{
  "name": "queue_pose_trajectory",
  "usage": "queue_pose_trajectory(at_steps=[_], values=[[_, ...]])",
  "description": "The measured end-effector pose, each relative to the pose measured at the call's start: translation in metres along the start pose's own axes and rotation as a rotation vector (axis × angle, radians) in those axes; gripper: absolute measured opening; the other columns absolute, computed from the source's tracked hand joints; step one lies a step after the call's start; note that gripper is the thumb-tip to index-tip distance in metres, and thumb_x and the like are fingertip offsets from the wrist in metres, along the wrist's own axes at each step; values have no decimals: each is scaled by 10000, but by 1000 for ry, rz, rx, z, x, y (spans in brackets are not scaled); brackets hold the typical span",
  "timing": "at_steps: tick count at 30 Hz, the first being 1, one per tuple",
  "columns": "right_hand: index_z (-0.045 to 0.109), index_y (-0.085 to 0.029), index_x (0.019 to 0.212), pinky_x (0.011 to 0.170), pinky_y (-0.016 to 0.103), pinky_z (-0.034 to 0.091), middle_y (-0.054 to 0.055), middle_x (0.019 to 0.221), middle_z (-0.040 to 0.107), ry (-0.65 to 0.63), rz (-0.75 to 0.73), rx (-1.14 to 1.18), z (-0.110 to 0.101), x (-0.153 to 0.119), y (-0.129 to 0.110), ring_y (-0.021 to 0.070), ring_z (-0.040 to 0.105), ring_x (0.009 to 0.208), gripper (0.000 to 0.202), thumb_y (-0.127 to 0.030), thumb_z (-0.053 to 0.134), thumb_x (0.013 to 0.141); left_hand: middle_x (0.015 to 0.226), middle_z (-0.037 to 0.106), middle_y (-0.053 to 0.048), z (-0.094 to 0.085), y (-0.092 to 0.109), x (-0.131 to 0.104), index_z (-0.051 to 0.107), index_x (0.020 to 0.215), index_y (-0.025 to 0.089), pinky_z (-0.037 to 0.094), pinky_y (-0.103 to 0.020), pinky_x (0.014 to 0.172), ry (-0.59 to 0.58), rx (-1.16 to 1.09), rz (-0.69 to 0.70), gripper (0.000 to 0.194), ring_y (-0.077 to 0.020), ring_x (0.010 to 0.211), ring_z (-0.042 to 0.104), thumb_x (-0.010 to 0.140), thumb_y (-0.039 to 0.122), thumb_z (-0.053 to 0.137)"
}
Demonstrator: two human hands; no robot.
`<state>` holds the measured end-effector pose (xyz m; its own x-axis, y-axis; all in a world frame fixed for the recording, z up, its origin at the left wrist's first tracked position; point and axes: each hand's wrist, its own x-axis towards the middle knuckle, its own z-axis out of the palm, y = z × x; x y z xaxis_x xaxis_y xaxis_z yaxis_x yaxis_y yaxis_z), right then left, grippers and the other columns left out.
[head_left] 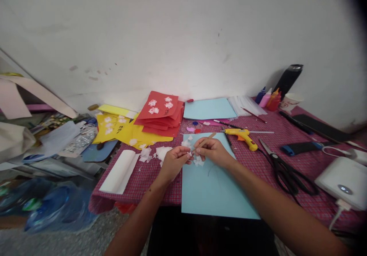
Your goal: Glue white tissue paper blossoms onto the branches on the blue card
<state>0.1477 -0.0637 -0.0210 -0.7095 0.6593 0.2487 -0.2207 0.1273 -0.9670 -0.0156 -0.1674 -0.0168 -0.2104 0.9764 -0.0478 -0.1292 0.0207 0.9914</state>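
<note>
Toward eleven o'clock on the blue sheet (pixel 218 193), your left hand (pixel 173 163) pinches a white paper scrap (pixel 189 154), and your right hand (pixel 215 152) grips a brown stick (pixel 212 135). Scraps lie beneath, perhaps unattached; beyond, between ten and eleven o'clock, the top red card (pixel 160 100) already carries four white blossoms.

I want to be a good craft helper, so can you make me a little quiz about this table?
1. Pick one: what colour is the body of the glue gun?
a) green
b) yellow
c) white

2. True or false: the scissors lie on the checked cloth, to the right of the light blue sheet under the hands.

3. Fill in the missing word: the thin brown stick is held in the person's ____ hand.

Key: 1. b; 2. true; 3. right
</note>
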Motion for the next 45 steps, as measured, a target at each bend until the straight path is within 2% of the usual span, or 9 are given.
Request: queue_pose_trajectory(at_steps=[7,12,21,25,29,32,36,40,45], values=[[631,-170,705,423,225,427,11,648,642,41,26,-140,5,2,-6,91,543,440,277,-416,684,822,857,731,-66,-2,-6,0,651,944,143,561,-306,710,-22,41,21,272,-186,818,696,740,300,741],[644,-179,757,443,236,438,4,661,641,20,0,-94,5,0,-7,100,547,464,245,-412,676,824,854,730,-57,-3,-10,1,648,948,152,558,-298,697,-47,61,37,268,-173,792,692,754,316,735],[632,-173,792,438,234,416,-2,673,627,40,-12,-94,3,0,-5,101,545,464,248,-412,639,854,824,726,-57,1,-3,0,634,918,149,541,-279,643,-21,62,22,258,-176,746,699,750,314,738],[625,-173,731,456,244,409,9,696,634,156,-60,-102,0,1,-7,99,532,476,280,-425,641,850,817,731,-59,-2,-2,1,636,913,151,543,-281,646,35,44,15,280,-181,746,701,726,320,758],[611,-182,786,453,247,393,-5,654,621,335,-92,-50,-5,3,-11,104,505,471,245,-417,649,842,894,735,-75,-13,4,9,647,956,153,541,-276,666,148,48,99,315,-173,774,696,732,347,754],[604,-181,786,443,241,376,-11,643,611,387,-93,-30,-7,3,-12,100,493,467,224,-393,652,837,910,737,-81,-21,11,22,654,989,166,533,-286,669,211,175,166,304,-186,781,696,759,352,723],[602,-182,783,440,241,373,-14,635,605,387,-85,-9,-7,4,-12,99,489,462,205,-374,657,828,909,744,-59,-23,16,40,704,965,218,514,-308,747,225,461,273,196,-211,836,692,784,292,682],[600,-184,789,438,241,370,-14,635,608,409,-77,-23,-7,5,-13,99,487,461,214,-387,657,822,927,747,-49,-18,13,49,731,987,258,489,-343,858,164,605,340,233,-237,892,679,764,219,677],[598,-187,786,432,242,367,-15,625,607,424,-67,-27,-7,5,-14,102,485,459,227,-402,668,808,1124,717,-53,-15,10,49,704,1123,274,450,-381,971,42,718,407,391,-257,1029,650,755,157,651]])
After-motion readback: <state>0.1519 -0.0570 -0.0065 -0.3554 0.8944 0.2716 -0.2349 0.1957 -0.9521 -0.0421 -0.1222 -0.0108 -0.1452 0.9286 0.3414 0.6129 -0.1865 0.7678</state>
